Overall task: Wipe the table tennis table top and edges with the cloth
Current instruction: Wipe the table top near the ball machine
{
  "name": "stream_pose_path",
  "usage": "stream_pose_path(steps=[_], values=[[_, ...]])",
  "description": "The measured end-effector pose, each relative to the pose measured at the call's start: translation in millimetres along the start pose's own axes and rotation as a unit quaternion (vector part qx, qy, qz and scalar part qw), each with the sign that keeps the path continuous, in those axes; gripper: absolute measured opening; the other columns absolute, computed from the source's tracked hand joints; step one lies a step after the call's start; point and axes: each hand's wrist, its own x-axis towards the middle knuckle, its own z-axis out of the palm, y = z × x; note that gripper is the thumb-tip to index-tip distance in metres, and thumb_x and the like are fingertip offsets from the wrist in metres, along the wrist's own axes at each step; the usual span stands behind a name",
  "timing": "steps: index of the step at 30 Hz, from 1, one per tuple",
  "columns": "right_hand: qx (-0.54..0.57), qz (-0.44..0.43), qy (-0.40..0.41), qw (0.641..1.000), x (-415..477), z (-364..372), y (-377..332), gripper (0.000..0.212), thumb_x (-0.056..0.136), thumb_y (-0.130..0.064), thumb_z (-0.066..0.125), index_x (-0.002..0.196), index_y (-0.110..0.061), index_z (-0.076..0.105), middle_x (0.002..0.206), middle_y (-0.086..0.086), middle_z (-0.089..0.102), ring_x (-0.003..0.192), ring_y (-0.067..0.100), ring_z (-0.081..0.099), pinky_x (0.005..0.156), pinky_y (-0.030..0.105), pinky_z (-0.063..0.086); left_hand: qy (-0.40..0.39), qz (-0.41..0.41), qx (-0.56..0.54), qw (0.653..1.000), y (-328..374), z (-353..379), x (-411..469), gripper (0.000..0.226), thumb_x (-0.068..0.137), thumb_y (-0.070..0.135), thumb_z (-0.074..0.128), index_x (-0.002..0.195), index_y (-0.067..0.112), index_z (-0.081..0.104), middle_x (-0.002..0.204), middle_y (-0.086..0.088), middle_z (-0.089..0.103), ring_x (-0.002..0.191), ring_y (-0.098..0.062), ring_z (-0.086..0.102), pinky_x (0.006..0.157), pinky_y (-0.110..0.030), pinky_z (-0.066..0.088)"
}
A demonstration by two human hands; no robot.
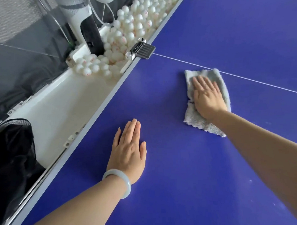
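Cloth (194, 119), mid-surface (183, 188) beside the white line (246, 78), pressed under the flat right hand (208, 98), grip released; left hand (129, 153) likewise flat, bracing near the left edge. Advised: even palm pressure, overlapping strokes toward the edges.

cloth (193, 117): grey, rumpled, flat | table (191, 179): blue top, beneath cloth

The blue table top (190, 162) looks smooth with a soft sheen, the grey cloth (194, 118) is fluffy, nubbly fabric, the pale bangle (128, 185) is polished and glossy, the white balls (130, 31) and tray (65, 107) look like smooth plastic, and the clamp (143, 50) is ribbed black plastic.
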Motion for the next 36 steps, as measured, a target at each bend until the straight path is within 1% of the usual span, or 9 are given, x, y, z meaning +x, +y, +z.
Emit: stream_pose_path(steps=[5, 10, 11, 15, 18, 22, 26, 32, 36], values=[[-0.019, 0.170, 0.038, 0.985, -18, 9, -7, 0.058, 0.103, -0.027, 0.022, 0.159, -0.016, 0.013, 0.167, 0.004, 0.005, 0.153, 0.026, 0.001, 0.124, 0.043, -0.005, 0.005, 0.002, 0.008, 1.000, 0, 0, 0, 0.064, 0.100, 0.038, 0.004, 0.157, 0.012, 0.011, 0.165, 0.000, 0.007, 0.151, -0.013, 0.009, 0.123, -0.040, 0.010], [-0.031, -0.088, -0.022, 0.995, -63, 10, -8, 0.056, 0.105, -0.032, 0.024, 0.159, -0.022, 0.013, 0.166, -0.005, 0.007, 0.153, 0.015, -0.001, 0.124, 0.033, -0.006, 0.011, 0.000, 0.013, 1.000, 0, 0, -1, 0.060, 0.102, 0.035, 0.008, 0.157, 0.012, 0.013, 0.165, 0.000, 0.009, 0.151, -0.013, 0.012, 0.124, -0.039, 0.011], [-0.033, -0.086, -0.013, 0.996, -57, 2, 13, 0.055, 0.105, -0.032, 0.026, 0.159, -0.023, 0.016, 0.166, -0.005, 0.011, 0.153, 0.015, 0.003, 0.124, 0.033, -0.003, 0.010, -0.001, 0.008, 1.000, 0, 0, 0, 0.061, 0.101, 0.036, 0.008, 0.157, 0.012, 0.014, 0.164, 0.000, 0.010, 0.151, -0.013, 0.012, 0.123, -0.040, 0.011], [-0.024, 0.171, 0.022, 0.985, -30, -21, 71, 0.056, 0.104, -0.030, 0.025, 0.158, -0.020, 0.017, 0.167, 0.000, 0.008, 0.153, 0.020, 0.003, 0.124, 0.039, -0.001, 0.011, -0.004, 0.011, 1.000, 0, 1, 1, 0.065, 0.098, 0.039, 0.009, 0.157, 0.013, 0.015, 0.164, 0.001, 0.011, 0.151, -0.013, 0.011, 0.123, -0.040, 0.012], [-0.014, 0.218, 0.057, 0.974, -50, -6, 17, 0.057, 0.103, -0.025, 0.028, 0.158, -0.011, 0.016, 0.166, 0.007, 0.008, 0.153, 0.025, 0.003, 0.123, 0.044, 0.000, 0.010, -0.007, 0.011, 1.000, 1, 0, -1, 0.062, 0.100, 0.037, 0.016, 0.157, 0.012, 0.013, 0.165, 0.001, 0.010, 0.151, -0.013, 0.010, 0.123, -0.040, 0.010], [0.007, -0.013, 0.020, 1.000, -153, 24, -66, 0.058, 0.104, -0.030, 0.024, 0.158, -0.013, 0.014, 0.166, 0.003, 0.009, 0.154, 0.019, -0.002, 0.124, 0.041, 0.000, 0.013, -0.002, 0.003, 1.000, 2, -2, -2, 0.062, 0.100, 0.035, 0.024, 0.156, 0.010, 0.017, 0.164, -0.001, 0.014, 0.151, -0.015, 0.014, 0.123, -0.040, 0.012], [-0.021, -0.186, -0.049, 0.981, -213, 4, -14, 0.055, 0.106, -0.038, 0.020, 0.158, -0.022, 0.020, 0.165, -0.005, 0.013, 0.153, 0.014, 0.007, 0.124, 0.036, 0.003, 0.021, -0.003, -0.013, 1.000, 1, 1, 0, 0.060, 0.101, 0.032, 0.031, 0.155, 0.008, 0.022, 0.163, -0.002, 0.018, 0.150, -0.017, 0.018, 0.123, -0.041, 0.013], [-0.030, 0.088, 0.013, 0.996, -144, -21, 64, 0.056, 0.104, -0.031, 0.025, 0.159, -0.024, 0.014, 0.166, -0.005, 0.007, 0.153, 0.012, 0.000, 0.124, 0.033, -0.003, 0.028, 0.005, -0.002, 1.000, 1, 1, 0, 0.062, 0.100, 0.036, 0.024, 0.155, 0.007, 0.023, 0.163, -0.004, 0.019, 0.150, -0.019, 0.019, 0.123, -0.043, 0.015], [-0.012, 0.097, 0.023, 0.995, -142, -19, 61, 0.057, 0.103, -0.030, 0.026, 0.159, -0.022, 0.016, 0.166, -0.005, 0.008, 0.153, 0.013, 0.000, 0.124, 0.034, -0.003, 0.028, 0.003, 0.005, 1.000, 3, 2, -2, 0.057, 0.102, 0.027, 0.032, 0.154, 0.004, 0.024, 0.162, -0.008, 0.019, 0.150, -0.022, 0.019, 0.122, -0.044, 0.014]])
